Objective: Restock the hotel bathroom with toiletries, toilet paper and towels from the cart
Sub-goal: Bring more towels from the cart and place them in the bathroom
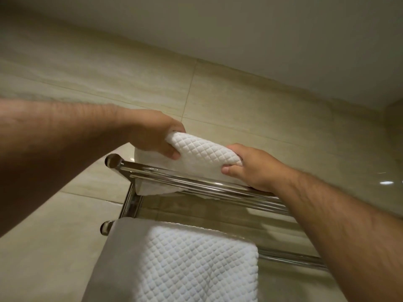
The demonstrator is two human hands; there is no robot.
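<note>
Soft, light and floppy, the folded towel [202, 158] sits on the chrome rack's [196, 179] top shelf; left hand [152, 136] and right hand [250, 168] clamp its two ends, the sensible hold.

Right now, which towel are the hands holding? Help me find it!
Find the shiny metal rack on the tiled wall. On its top shelf sits a white quilted towel, with the left hand and right hand gripping its ends. The other towel hangs from the lower bar instead.
</note>
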